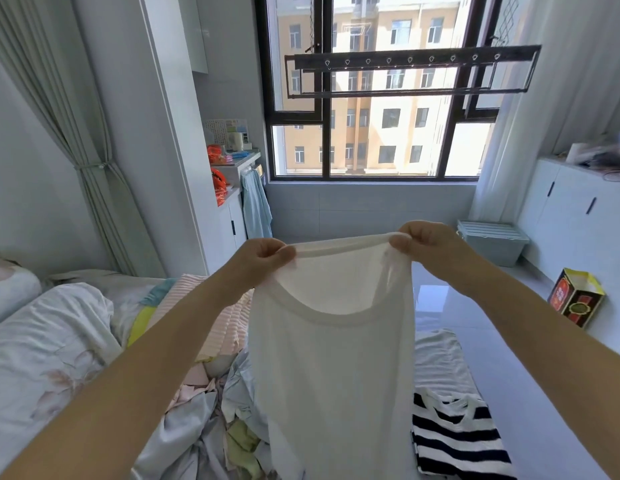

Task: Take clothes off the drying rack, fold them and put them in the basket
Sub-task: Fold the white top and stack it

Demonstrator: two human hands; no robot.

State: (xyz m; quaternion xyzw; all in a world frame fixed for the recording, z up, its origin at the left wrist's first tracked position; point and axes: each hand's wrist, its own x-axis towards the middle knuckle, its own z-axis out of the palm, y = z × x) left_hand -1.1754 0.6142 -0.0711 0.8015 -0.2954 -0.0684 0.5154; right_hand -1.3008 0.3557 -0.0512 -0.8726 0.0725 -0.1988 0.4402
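A thin white sleeveless top (pixel 331 368) hangs in front of me, held up by its two shoulder parts. My left hand (pixel 261 259) pinches the left shoulder and my right hand (pixel 428 242) pinches the right one, stretching the back neckline between them. The top's lower part drops out of view at the bottom. The dark drying rack (pixel 412 69) hangs bare before the window. A black-and-white striped garment (pixel 457 441) lies at the lower right, with a white ribbed garment (pixel 440 358) beyond it. A pale blue slatted-lid basket (pixel 492 242) stands on the floor by the right cabinets.
A bed with rumpled bedding (pixel 59 341), a pink pleated cloth (pixel 204 306) and mixed clothes (pixel 211 427) fills the left. White cabinets (pixel 578 209) line the right wall, with a red-and-yellow box (pixel 575 299) on the floor. A blue towel (pixel 254 209) hangs by the left counter.
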